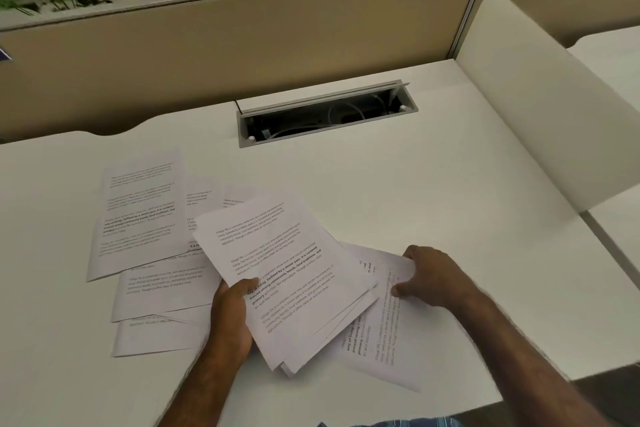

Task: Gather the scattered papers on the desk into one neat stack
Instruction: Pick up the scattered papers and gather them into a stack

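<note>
The fingers (247, 286) of the left hand (231, 315) are clamped on a loose bundle of white printed paper sheets (287, 274), thumb lying on top of the uppermost page near its left edge and the other fingers hidden beneath it. That forearm rises from the bottom edge and slants up to the right, wrist fairly straight, holding the bundle tilted so its far corner points away and to the left. The right hand (427, 276) comes in from the lower right on a bare forearm, palm down, knuckles arched, its fingers curled and pinching the upper edge of a single white printed sheet (384, 340) that lies turned sideways on the white tabletop (433, 191), partly tucked under the bundle's right side. To the left, several more white printed pages (138, 215) lie flat and overlapping on the tabletop, fanned at differing angles, well short of a tidy pile. Behind them an open grey cable tray (325, 114) is sunk into the tabletop, white cables showing inside, in front of a beige partition panel (242, 45).
</note>
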